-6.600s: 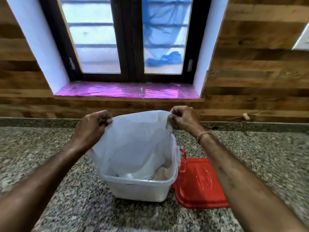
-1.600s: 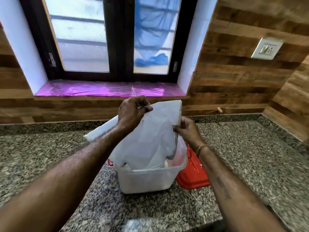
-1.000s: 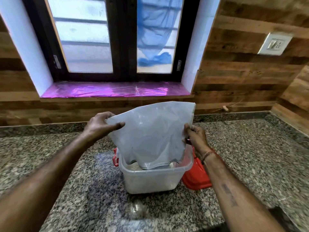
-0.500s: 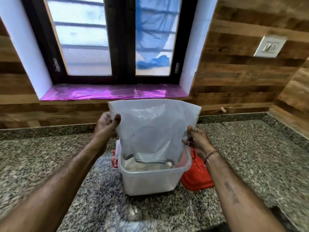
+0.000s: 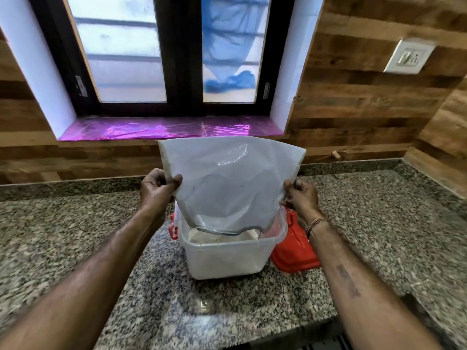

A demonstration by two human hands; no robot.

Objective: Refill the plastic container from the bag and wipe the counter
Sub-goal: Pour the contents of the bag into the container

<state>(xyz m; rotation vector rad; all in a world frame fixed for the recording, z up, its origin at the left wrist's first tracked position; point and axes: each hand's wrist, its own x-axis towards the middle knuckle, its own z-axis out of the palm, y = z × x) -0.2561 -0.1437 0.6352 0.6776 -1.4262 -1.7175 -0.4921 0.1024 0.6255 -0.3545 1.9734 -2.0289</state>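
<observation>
A translucent white plastic bag (image 5: 227, 183) hangs upside down, its open mouth just inside a clear plastic container (image 5: 227, 256) on the granite counter (image 5: 75, 228). My left hand (image 5: 158, 189) grips the bag's left edge with the thumb across its front. My right hand (image 5: 300, 197) pinches the right edge. The bag looks slack and nearly flat. Pale powder lies inside the container, which has red side clips (image 5: 173, 227).
A red lid (image 5: 295, 251) lies on the counter right behind the container. A wood-panelled wall and a window with a pink-lined sill (image 5: 171, 128) stand behind. A wall socket (image 5: 409, 59) is at upper right. The counter's front edge runs at bottom right.
Both hands have spread the bag wider and lifted it a little, so it hangs flatter over the container. The container and lid have stayed in place.
</observation>
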